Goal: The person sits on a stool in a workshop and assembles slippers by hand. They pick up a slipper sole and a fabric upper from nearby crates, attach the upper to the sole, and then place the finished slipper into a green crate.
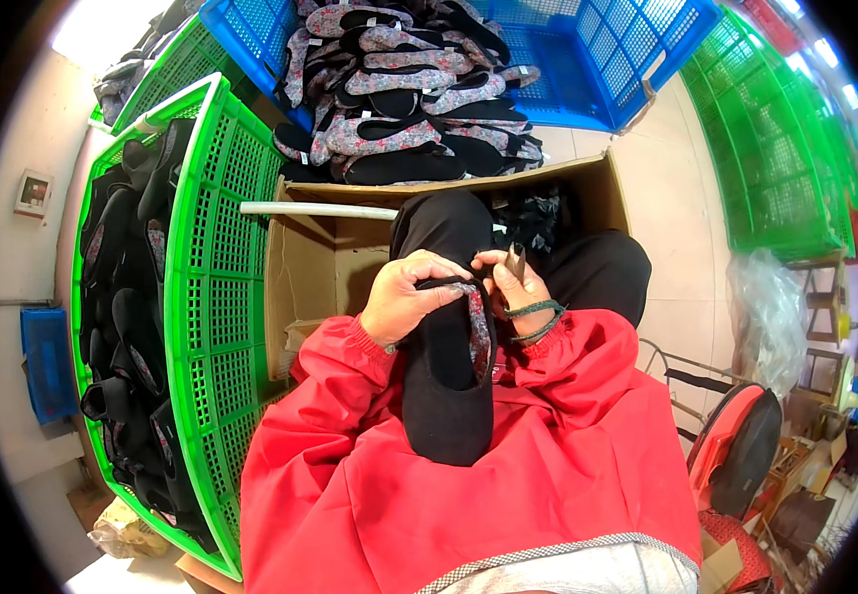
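Observation:
A black cloth slipper with a red-and-grey floral lining lies over my lap, its toe toward me. My left hand is closed on the rim of its heel opening. My right hand, with a green cord round the wrist, is closed on a small dark two-pointed tool that looks like thread snips; the points stick up past the fingers. Its thumb and fingertip meet close to the slipper's heel rim. Whether a thread lies between them is too small to tell.
An open cardboard box holding dark items stands beyond my knees, a pale rod across it. Floral-lined slippers are piled beside a blue crate. At left stands a green crate of black slippers; at right, another green crate.

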A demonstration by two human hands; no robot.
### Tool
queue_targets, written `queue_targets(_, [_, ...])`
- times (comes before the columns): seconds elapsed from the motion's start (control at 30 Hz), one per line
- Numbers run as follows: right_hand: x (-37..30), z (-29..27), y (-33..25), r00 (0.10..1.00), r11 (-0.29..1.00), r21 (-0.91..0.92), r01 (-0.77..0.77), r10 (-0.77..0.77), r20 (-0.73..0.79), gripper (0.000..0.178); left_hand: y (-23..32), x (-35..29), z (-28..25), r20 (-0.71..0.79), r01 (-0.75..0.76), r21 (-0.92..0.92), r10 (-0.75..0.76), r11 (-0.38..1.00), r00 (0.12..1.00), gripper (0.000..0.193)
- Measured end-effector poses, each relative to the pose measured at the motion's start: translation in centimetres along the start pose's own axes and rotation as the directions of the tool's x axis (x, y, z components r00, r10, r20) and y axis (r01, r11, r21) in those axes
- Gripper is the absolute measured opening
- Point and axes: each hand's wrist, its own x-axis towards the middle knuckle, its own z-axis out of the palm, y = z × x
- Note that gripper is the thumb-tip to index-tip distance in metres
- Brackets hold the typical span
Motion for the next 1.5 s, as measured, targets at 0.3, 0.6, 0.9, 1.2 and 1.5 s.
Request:
queue_targets(0.3, [-0.8, -0.2, -1.7, 0.979, 0.931, -0.302, 0.202, -0.196, 0.052, 0.055, 1.2, -0.8, 0.7, -0.053, 0.210, -0.275, -0.233, 0.938, 0.971, 0.011])
queue_targets(0.6, [-1.2, 1.2, -3.6, 0.941, 0.714, -0.617, 0.331, -0.299, 0.158, 0.040, 0.4, -1.0, 1.1, -0.090, 0.180, -0.444, -0.244, 0.877, 0.966, 0.014])
queue_targets(0.9, [-1.2, 1.4, -3.0, 0.932, 0.648, -0.678, 0.346, -0.323, 0.166, 0.033, 1.2, -1.2, 1.6, -0.108, 0.222, -0.573, -0.342, 0.789, 0.934, 0.017])
queue_targets(1.2, [-1.3, 2.2, -2.7, 0.927, 0.651, -0.687, 0.323, -0.364, 0.090, 0.032, 1.1, -1.2, 1.6, -0.114, 0.240, -0.610, -0.383, 0.756, 0.917, 0.016])
queue_targets(1.5, [-0.8, 2.7, -2.8, 0.899, 0.598, -0.708, 0.377, -0.419, 0.125, 0.031, 1.0, -1.2, 1.6, -0.098, 0.241, -0.606, -0.371, 0.758, 0.923, 0.016])
